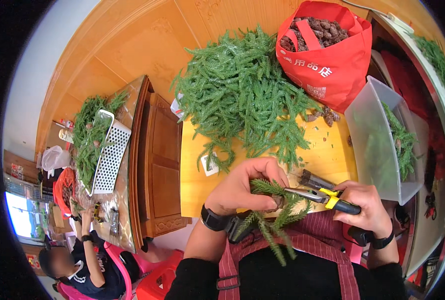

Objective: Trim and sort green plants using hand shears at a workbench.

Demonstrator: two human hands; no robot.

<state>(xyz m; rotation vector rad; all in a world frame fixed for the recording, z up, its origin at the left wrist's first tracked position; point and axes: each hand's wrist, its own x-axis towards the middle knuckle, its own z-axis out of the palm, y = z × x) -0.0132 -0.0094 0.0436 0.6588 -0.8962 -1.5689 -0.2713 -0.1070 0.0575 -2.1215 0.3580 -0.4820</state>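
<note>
My left hand (250,186) pinches an artificial pine sprig (267,232), its green needled twigs hanging below the fingers. A brown pine cone (278,201) shows partly at my left fingertips. My right hand (363,206) is wrapped round pliers (345,204) with yellow and black handles. The metal jaws reach left to the sprig beside my left thumb; whether they grip anything there I cannot tell. Just beyond the pliers, a clear packet of dark thin pieces (316,180) lies on the yellow table (197,185).
A big heap of green sprigs (237,85) covers the table's far part. Behind it stands a red bag (327,75) of pine cones. At right is a clear plastic bin (370,150) with sprigs. A co-worker (92,265) sits far left by another table with a white basket (113,157).
</note>
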